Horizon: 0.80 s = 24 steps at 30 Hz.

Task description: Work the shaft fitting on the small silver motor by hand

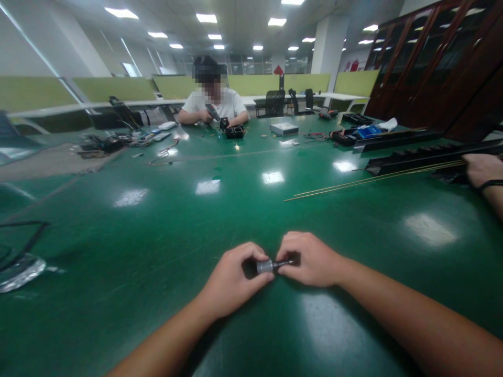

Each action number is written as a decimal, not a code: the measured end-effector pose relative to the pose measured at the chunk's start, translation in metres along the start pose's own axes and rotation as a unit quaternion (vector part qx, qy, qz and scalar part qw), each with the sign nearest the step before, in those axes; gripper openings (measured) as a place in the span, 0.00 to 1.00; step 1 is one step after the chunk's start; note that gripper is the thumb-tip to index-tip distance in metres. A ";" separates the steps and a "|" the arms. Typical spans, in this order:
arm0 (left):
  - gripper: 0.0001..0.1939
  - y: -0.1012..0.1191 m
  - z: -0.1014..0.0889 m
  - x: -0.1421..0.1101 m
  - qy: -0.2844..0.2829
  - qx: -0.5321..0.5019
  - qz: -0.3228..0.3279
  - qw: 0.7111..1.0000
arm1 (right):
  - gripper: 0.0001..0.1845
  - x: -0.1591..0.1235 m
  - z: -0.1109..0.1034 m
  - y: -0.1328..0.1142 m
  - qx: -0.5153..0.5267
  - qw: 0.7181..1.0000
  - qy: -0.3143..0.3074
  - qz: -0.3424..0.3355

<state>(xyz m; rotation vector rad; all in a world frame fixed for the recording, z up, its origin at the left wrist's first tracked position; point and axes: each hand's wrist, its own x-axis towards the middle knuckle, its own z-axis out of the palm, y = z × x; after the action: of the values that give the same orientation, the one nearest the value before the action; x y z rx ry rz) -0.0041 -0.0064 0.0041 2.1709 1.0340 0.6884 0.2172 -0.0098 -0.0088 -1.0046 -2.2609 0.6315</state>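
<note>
Between my two hands, just above or on the green table [165, 241], is a small silver metal cylinder [264, 266] with a thin dark shaft on its right side. My left hand [236, 275] pinches the cylinder between thumb and fingertips. The thumb and fingers of my right hand [308, 259] close round the shaft, whose tip shows inside the curl of the palm. The piece lies roughly level. I cannot make out exactly what kind of part it is.
Across the table a person [214, 102] holds a power drill [212, 111] at a black box [234, 132]. At right another person's hand [483, 168] is by long thin rods [334, 189] and black metal channels [416, 157]. Electronics [104, 144] lie far left; a silver box [284, 128] stands behind.
</note>
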 end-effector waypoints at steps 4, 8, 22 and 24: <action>0.07 -0.002 0.000 0.000 0.001 -0.001 -0.001 1.000 | 0.04 0.000 -0.002 0.000 -0.009 1.000 -0.005 0.011; 0.07 -0.002 0.000 -0.002 -0.001 -0.006 -0.007 1.000 | 0.04 -0.001 -0.004 0.000 -0.014 1.000 -0.011 0.025; 0.07 0.000 0.000 -0.001 -0.014 -0.012 -0.022 1.000 | 0.04 -0.006 -0.029 0.018 0.025 0.994 -0.080 0.071; 0.07 0.001 -0.001 -0.001 -0.016 -0.011 -0.026 0.999 | 0.04 -0.008 -0.035 0.023 0.029 0.992 -0.085 0.089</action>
<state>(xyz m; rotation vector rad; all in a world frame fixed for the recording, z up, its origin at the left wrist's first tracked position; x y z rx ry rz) -0.0044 -0.0073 0.0050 2.1225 1.0576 0.6364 0.2567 0.0041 -0.0008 -1.1717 -2.2988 0.8844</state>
